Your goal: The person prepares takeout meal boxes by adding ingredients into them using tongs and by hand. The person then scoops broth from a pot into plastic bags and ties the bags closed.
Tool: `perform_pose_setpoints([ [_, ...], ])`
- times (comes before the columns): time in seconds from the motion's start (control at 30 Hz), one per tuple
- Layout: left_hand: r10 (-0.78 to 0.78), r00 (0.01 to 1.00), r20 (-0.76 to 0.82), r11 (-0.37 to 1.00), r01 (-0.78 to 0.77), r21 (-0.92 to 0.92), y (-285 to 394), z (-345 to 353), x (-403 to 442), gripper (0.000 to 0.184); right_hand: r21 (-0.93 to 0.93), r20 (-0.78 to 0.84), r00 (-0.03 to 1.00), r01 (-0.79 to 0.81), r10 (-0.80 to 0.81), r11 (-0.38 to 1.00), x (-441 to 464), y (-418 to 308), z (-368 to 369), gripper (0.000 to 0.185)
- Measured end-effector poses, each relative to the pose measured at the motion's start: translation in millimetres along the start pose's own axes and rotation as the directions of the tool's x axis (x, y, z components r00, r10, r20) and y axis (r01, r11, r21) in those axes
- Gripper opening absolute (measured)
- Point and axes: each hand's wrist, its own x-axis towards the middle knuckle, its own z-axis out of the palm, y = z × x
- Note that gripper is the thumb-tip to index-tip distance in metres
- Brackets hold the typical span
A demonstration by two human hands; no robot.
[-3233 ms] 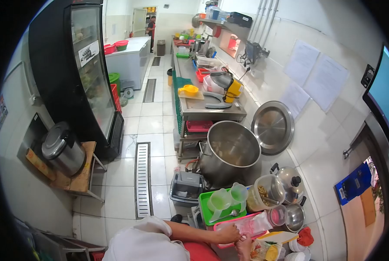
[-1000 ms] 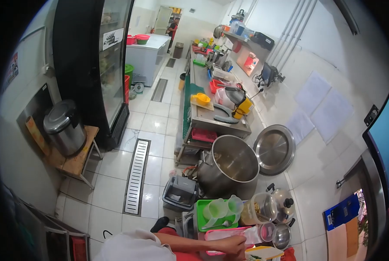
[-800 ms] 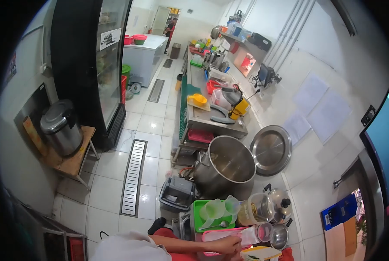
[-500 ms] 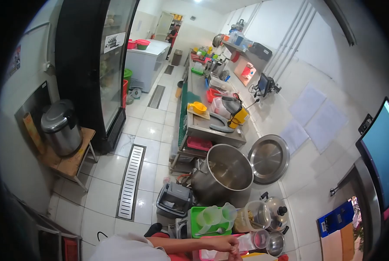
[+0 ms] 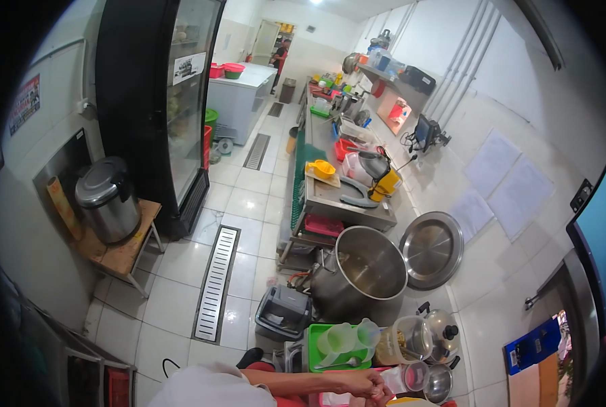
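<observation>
My left hand point(image 5: 362, 383) reaches in from the left along the bottom edge, fingers curled and pressed together. Against it is my right hand point(image 5: 382, 398), mostly cut off by the frame edge, its visible fingers bent inward. Whatever they pinch is too small or hidden to name. Just beyond them, a green tray point(image 5: 315, 334) bears translucent jugs point(image 5: 337, 339) and a metal spoon point(image 5: 349, 363). To the right are clear plastic cups point(image 5: 412, 375), a metal bowl point(image 5: 439, 384) and a clear tub point(image 5: 411, 338) with food inside.
A large steel pot point(image 5: 371, 263) with liquid stands ahead, a round steel lid point(image 5: 432, 249) leaning behind it. Beside the pot is a grey bin point(image 5: 284, 315). A lidded pot point(image 5: 443, 327) sits near the wall. Another person point(image 5: 280, 60) stands at the far doorway.
The whole view has shifted slightly, so the surroundings sit farther right. My hands stay close together at the bottom edge, fingers a little differently bent.
</observation>
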Motion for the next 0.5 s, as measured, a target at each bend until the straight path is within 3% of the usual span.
perform_pose_setpoints([
  [0.17, -0.073, 0.989, -0.132, 0.988, 0.09, 0.122, -17.3, -4.2, 9.8, 0.004, 0.008, -0.008, 1.0, 0.008, -0.007, 1.0, -3.6, 0.3, -1.4, 0.024],
  [0.37, 0.165, 0.975, -0.152, 0.955, -0.119, 0.27, -50.5, 2.4, 21.4, 0.007, 0.047, -0.033, 0.999, 0.029, -0.027, 0.998, -16.9, 1.7, 1.9, 0.023],
  [0.47, 0.441, 0.884, -0.153, 0.723, -0.249, 0.645, -37.0, 9.2, 13.6, 0.01, 0.075, -0.042, 0.998, 0.058, -0.055, 0.995, -32.0, 4.8, -3.1, 0.022],
  [0.5, 0.324, 0.943, -0.071, 0.701, -0.189, 0.687, -28.3, 8.5, 9.8, 0.008, 0.101, -0.042, 0.996, 0.076, -0.072, 0.992, -37.3, 4.8, -4.0, 0.022],
])
